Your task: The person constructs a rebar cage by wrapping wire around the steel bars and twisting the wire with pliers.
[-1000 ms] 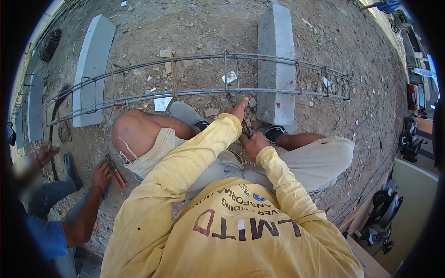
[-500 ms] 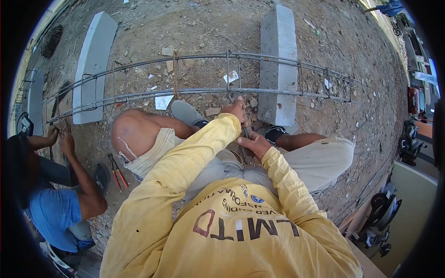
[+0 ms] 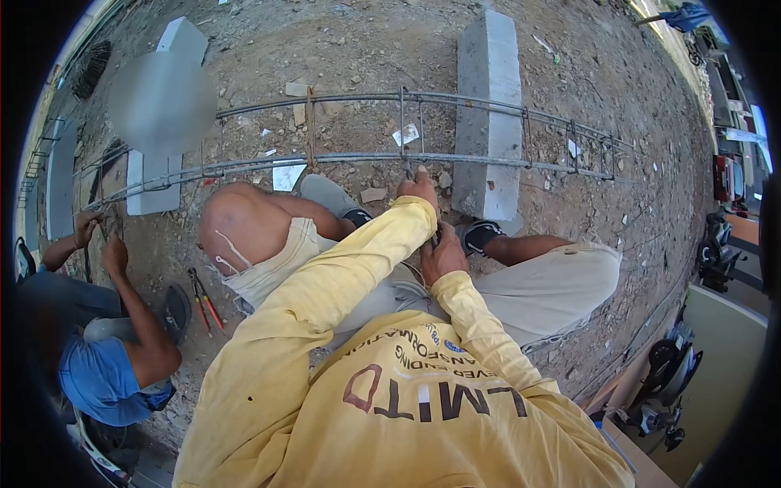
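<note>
My left hand [image 3: 418, 187] is closed at the near side of a long rebar cage [image 3: 358, 159], just below its lower bars. A thin metal rod-like tool [image 3: 408, 169] sticks out past its fingers toward the bars. My right hand [image 3: 444, 255] is right below, closed around the tool's darker lower part, which shows between the two hands. The fingers hide most of the tool, so its exact kind is unclear. Square stirrups [image 3: 401, 122] join the cage's upper and lower bars.
The cage rests on concrete beams [image 3: 488, 89]. Red-handled pliers [image 3: 208, 302] lie left of my knee. A co-worker in a blue shirt [image 3: 106, 378] squats at the left, hands at the cage end. A blurred patch covers part of the left beam [image 3: 154, 195]. Motorbikes [image 3: 663, 378] stand right.
My right hand has moved up and slightly left, closer to my left hand. My left hand has shifted slightly. The blurred patch has appeared, and the co-worker has shifted a little.
</note>
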Demonstrator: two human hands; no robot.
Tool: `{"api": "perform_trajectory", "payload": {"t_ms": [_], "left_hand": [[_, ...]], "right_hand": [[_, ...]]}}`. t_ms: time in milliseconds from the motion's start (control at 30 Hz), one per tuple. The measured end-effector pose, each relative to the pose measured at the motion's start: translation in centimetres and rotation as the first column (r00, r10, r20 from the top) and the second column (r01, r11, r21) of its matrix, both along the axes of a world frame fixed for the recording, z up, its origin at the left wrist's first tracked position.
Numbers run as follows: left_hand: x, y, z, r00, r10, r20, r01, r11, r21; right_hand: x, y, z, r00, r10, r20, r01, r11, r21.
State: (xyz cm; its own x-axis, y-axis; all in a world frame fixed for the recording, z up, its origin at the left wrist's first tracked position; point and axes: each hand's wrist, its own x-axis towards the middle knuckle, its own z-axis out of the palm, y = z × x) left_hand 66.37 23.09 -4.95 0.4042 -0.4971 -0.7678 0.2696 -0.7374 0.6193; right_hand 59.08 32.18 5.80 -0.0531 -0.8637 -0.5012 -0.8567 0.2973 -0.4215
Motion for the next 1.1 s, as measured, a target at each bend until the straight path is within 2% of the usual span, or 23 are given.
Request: {"api": "perform_trajectory", "payload": {"t_ms": [100, 167, 267, 300, 467, 500, 567, 600, 633, 667, 700, 733, 767, 800, 833, 900, 967, 1000, 1067, 1100], "left_hand": [[0.5, 0.0, 1.6, 0.991, 0.024, -0.131, -0.025, 1.0, -0.007], [1.6, 0.3, 5.8, 0.942, 0.062, -0.329, -0.084, 0.995, -0.053], [1.7, 0.4, 6.0, 0.873, 0.146, -0.465, -0.19, 0.981, -0.049], [1.9, 0.4, 6.1, 0.889, 0.119, -0.443, -0.155, 0.987, -0.046], [3.0, -0.1, 7.1, 0.949, -0.056, -0.309, 0.044, 0.998, -0.044], [2.9, -0.1, 6.9, 0.947, -0.038, -0.319, 0.028, 0.999, -0.036], [2.8, -0.1, 6.8, 0.946, 0.013, -0.324, -0.021, 1.0, -0.022], [3.0, -0.1, 7.4, 0.964, -0.089, -0.249, 0.094, 0.996, 0.008], [2.8, 0.1, 7.0, 0.98, -0.134, -0.149, 0.137, 0.991, 0.009], [2.0, 0.2, 5.8, 0.985, -0.166, -0.04, 0.167, 0.986, 0.027], [1.7, 0.2, 5.0, 0.979, -0.194, 0.068, 0.191, 0.98, 0.057], [1.5, 0.1, 6.4, 0.974, -0.176, 0.146, 0.167, 0.983, 0.069], [1.8, 0.2, 7.7, 0.979, -0.152, 0.133, 0.146, 0.988, 0.052], [0.5, -0.3, 5.2, 0.971, -0.125, 0.204, 0.117, 0.992, 0.05], [0.5, -0.3, 5.3, 0.982, -0.112, 0.154, 0.102, 0.992, 0.07], [-0.5, -0.3, 4.0, 0.982, -0.047, 0.185, 0.041, 0.998, 0.037], [1.0, 0.1, 4.6, 0.995, -0.097, 0.036, 0.098, 0.995, -0.019], [2.0, 0.2, 5.1, 0.987, -0.158, 0.036, 0.158, 0.987, 0.002], [3.5, 0.4, 6.1, 0.957, -0.288, 0.02, 0.287, 0.957, 0.041], [4.9, 0.5, 6.4, 0.933, -0.353, -0.067, 0.35, 0.935, -0.053]], "right_hand": [[0.0, -0.6, 0.6, 0.996, 0.058, -0.062, -0.054, 0.996, 0.067], [0.1, -0.6, 0.8, 0.993, 0.075, -0.095, -0.073, 0.997, 0.023], [0.3, -0.6, 1.8, 0.993, 0.069, -0.101, -0.075, 0.995, -0.06], [0.5, -0.6, 2.2, 0.994, 0.065, -0.092, -0.073, 0.993, -0.09], [1.2, -1.1, 3.6, 0.987, 0.098, -0.124, -0.093, 0.994, 0.05], [1.4, -1.2, 3.8, 0.986, 0.105, -0.131, -0.094, 0.991, 0.09], [0.7, -0.8, 2.7, 0.991, 0.05, -0.126, -0.042, 0.997, 0.063], [0.9, -0.7, 2.1, 0.994, 0.051, -0.1, -0.046, 0.998, 0.051], [1.0, -1.0, 2.2, 0.994, 0.059, -0.087, -0.054, 0.997, 0.063], [0.2, -1.0, 0.7, 0.997, 0.074, 0.025, -0.075, 0.997, 0.017], [-0.1, -0.6, -0.2, 0.996, 0.086, 0.033, -0.084, 0.995, -0.051], [0.9, -1.1, 1.5, 0.998, 0.065, -0.023, -0.065, 0.998, 0.013], [0.2, -1.5, 0.1, 0.993, 0.098, -0.063, -0.095, 0.994, 0.059], [-0.2, -1.5, -0.8, 0.992, 0.123, -0.034, -0.122, 0.992, 0.013], [-1.0, -1.5, -1.6, 0.991, 0.135, -0.017, -0.136, 0.99, -0.031], [-3.5, -1.9, -5.2, 0.969, 0.221, 0.113, -0.219, 0.975, -0.029], [-5.4, -1.9, -6.7, 0.944, 0.098, 0.316, -0.138, 0.985, 0.106], [-5.0, -2.2, -7.1, 0.913, 0.024, 0.406, -0.107, 0.977, 0.183], [-3.2, -2.7, -3.8, 0.86, -0.238, 0.452, 0.023, 0.902, 0.431], [-2.2, -2.7, -1.1, 0.819, -0.37, 0.44, 0.083, 0.833, 0.546]]}}
